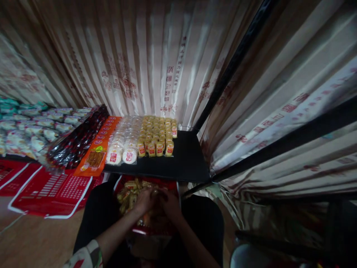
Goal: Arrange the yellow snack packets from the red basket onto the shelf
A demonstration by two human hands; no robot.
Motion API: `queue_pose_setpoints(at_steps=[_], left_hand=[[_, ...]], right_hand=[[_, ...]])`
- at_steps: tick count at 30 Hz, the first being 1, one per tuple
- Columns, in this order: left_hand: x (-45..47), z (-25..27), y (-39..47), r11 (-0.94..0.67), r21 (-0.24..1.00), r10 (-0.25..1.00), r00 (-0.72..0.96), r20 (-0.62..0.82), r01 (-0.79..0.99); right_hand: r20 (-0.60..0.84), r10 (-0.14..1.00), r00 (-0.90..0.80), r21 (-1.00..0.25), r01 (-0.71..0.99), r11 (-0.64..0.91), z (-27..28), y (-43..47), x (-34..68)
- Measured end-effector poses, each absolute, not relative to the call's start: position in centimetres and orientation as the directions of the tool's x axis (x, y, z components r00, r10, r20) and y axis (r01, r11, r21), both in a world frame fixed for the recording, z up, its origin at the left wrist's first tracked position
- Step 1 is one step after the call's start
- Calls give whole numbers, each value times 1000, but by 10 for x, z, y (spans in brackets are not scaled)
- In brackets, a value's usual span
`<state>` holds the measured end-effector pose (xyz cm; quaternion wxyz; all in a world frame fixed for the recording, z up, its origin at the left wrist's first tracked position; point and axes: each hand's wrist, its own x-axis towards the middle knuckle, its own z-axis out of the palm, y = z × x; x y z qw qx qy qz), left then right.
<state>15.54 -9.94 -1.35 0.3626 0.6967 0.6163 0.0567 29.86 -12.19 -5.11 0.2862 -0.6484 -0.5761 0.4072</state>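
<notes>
My left hand (145, 201) and my right hand (169, 204) are close together over an open red bag (139, 231) between my knees. Yellow wrapped snacks (128, 194) fill the part of the bag beside my left hand. The fingers of my left hand curl around a small wrapped snack (155, 192). Those of my right hand bend in toward it, but dim light hides what they hold. Just beyond, yellow snack packets (159, 149) stand in rows on a black table (186, 160).
Left of the packets lie round white wrapped cakes (129, 154), an orange snack bag (93, 158), dark red shiny packs (78, 139) and white packets (35, 128). Red bags with white handles (61, 190) hang or lie below. Dark poles (228, 70) and pleated curtains (145, 56) enclose the table.
</notes>
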Motion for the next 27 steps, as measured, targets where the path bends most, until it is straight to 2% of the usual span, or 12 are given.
queue_pose_setpoints(at_steps=[6,9,11,15,20,23,27], left_hand=[[163,31,-85,-73,703,887,369,-279,707],[169,47,-74,-138,756,869,445,-218,640],[174,55,-69,-127,815,856,477,-198,566],[184,61,-62,46,932,845,484,-228,359],[196,64,-58,160,964,887,397,-234,211],[203,69,-58,315,947,898,302,-320,66],[216,75,-65,477,844,878,171,-447,-246]], right_hand=[[1,996,88,-882,469,-41,-20,-131,318],[-34,994,99,-915,398,-71,-7,-129,328],[-67,994,81,-938,334,-91,0,-126,334],[-68,995,71,-968,236,-83,14,-121,344],[-100,986,132,-979,161,-121,28,-115,351],[-129,970,204,-988,57,-143,29,-111,353],[-230,924,304,-964,-199,-175,26,-106,352]])
